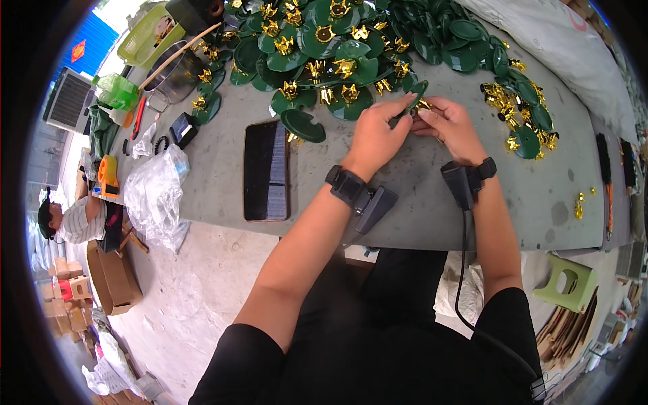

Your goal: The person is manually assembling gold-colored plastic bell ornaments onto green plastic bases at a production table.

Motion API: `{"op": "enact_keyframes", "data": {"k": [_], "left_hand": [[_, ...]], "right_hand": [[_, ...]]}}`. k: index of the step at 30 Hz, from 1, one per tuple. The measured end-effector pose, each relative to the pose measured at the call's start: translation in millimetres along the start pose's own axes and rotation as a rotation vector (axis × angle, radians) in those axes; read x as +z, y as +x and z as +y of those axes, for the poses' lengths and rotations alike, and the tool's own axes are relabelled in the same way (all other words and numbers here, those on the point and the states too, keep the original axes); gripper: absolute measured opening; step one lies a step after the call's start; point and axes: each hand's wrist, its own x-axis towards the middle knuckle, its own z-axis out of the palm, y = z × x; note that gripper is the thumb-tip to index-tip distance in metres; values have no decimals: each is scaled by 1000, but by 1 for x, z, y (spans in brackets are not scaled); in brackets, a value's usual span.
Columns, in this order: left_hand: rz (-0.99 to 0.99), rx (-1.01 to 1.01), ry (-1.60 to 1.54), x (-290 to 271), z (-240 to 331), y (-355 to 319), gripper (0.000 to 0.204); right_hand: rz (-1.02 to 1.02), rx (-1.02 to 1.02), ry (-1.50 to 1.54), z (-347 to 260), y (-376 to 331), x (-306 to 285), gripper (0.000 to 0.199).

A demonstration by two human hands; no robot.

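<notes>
— What have the hands got?

— The left hand (375,135) is pinched shut on a green plastic leaf disc (413,94), thumb and fingers on its edge; the right hand (451,125) is closed around a small gold flower piece (423,105), fingertips pressed together at the disc's rim; both touch.

— And where is that?

— Just above the grey table (418,202), near the heap of finished green discs (324,47); a dark phone (266,171) lies left of the left wrist; loose gold pieces (503,98) sit to the right.
</notes>
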Motion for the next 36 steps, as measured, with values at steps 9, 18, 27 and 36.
{"op": "enact_keyframes", "data": {"k": [9, 18, 27, 36], "left_hand": [[65, 23, -126, 1, -1, 0, 48], [-26, -108, -153, -2, -7, -6, 21], [-63, -54, -191, 6, -13, -5, 17], [-91, -30, -145, 0, -22, 3, 15]], "right_hand": [[130, 21, -84, -17, 4, -16, 40], [215, -226, -96, -99, 108, 45, 45], [354, -416, -263, -75, 96, 16, 39], [959, -2, -1354, 6, -54, -127, 52]]}}
